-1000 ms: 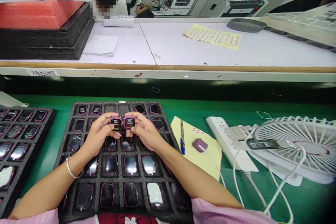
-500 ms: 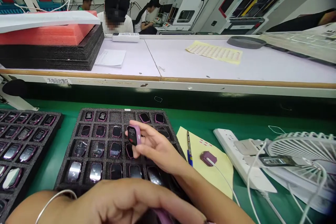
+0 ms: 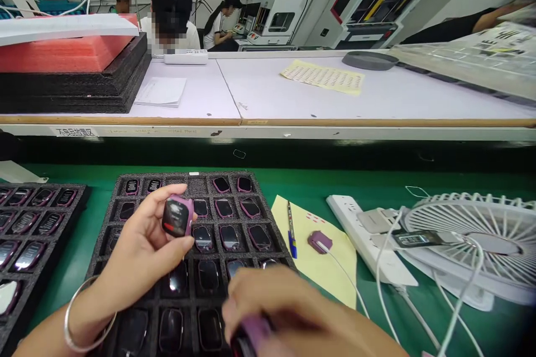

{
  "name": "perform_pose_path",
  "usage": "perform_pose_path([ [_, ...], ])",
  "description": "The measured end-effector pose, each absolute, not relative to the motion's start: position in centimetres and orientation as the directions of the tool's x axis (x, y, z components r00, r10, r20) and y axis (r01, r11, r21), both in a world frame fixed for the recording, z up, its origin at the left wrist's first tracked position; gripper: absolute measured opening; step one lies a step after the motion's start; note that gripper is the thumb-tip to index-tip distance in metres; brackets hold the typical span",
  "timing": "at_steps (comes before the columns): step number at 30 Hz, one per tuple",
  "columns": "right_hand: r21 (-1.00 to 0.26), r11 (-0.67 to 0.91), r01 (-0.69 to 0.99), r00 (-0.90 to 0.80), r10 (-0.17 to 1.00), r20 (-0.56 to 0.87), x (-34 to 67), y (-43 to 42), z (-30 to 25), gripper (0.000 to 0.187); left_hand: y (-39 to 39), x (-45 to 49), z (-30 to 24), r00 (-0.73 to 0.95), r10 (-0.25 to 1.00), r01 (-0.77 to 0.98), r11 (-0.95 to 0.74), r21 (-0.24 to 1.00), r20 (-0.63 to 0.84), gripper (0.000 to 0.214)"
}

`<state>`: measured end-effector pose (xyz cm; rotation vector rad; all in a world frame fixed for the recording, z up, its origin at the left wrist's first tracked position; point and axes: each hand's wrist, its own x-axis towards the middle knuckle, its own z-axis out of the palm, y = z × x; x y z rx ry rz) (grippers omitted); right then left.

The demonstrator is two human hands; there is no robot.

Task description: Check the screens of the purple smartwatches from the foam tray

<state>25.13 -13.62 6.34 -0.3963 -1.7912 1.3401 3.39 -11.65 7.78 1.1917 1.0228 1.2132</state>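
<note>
Meanwhile each hand's fingers clamp a purple watch (image 3: pixel 178 216) above the watch-filled foam tray (image 3: pixel 109 217).

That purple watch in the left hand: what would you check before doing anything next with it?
1. Left hand grips the purple watch: ok.
2. Watch screen faces the camera: ok.
3. What the screen reads: cannot tell, only a red mark shows.
4. Right hand holds a second purple piece: blurred, cannot tell how firmly.
5. Foam tray has free pockets in its back row: ok.
</note>
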Motion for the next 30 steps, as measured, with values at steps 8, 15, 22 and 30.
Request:
perform_pose_path([
  [8,-0.767,-0.345,-0.541,-0.513,0.858,-0.024,22.2,-6.8,2.3,0.051,-8.6,3.7,3.6,0.035,0.999,-0.069,0.003,0.998,0.000,0.054],
  [15,-0.789,-0.350,-0.505,-0.443,0.889,-0.111,22.2,-5.6,0.6,0.044,-7.6,3.4,1.9,0.019,1.000,-0.074,0.015,0.997,-0.014,0.054],
  [22,-0.869,-0.238,-0.434,-0.370,0.926,-0.069,22.0,-5.3,-0.4,0.041,-7.9,3.7,2.0,0.081,0.994,-0.072,0.073,0.995,-0.067,0.054],
  [30,-0.889,-0.209,-0.408,-0.344,0.937,-0.062,22.0,-5.1,-0.7,0.044,-8.1,3.8,2.2,0.107,0.992,-0.093,0.081,0.992,-0.071,0.062],
])
